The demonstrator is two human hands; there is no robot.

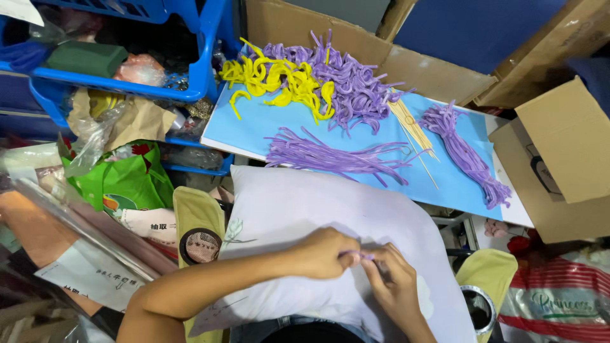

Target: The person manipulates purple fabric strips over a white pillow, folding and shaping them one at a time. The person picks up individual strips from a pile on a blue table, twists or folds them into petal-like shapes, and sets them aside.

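A short purple pipe cleaner point(357, 255) is being pinched between the fingertips of the left hand point(324, 253) and the right hand point(395, 279), at about six o'clock in the view. Both hands are being held closed on it, fingers pressed together, with the fuzzy stem showing only as a small stretch between them. The hands are being rested over a pale lilac pillow point(305, 209) that is being kept on the lap.

At twelve o'clock from the hands, a light blue board point(254, 124) is being used as a work surface. On it, a bundle of straight purple stems point(337, 155) is lying nearest the pillow. Further up, at about eleven o'clock, a heap of curled purple pieces point(356, 82) is touching a heap of curled yellow pieces point(279, 79). Thin wooden skewers point(413, 130) are lying between that heap and another purple bundle point(464, 152) at one o'clock.

At ten o'clock, a blue plastic crate point(197, 70) is being filled with mixed supplies, with a green bag point(127, 181) below it. At two o'clock, an open cardboard box point(565, 152) is standing just beside the board.
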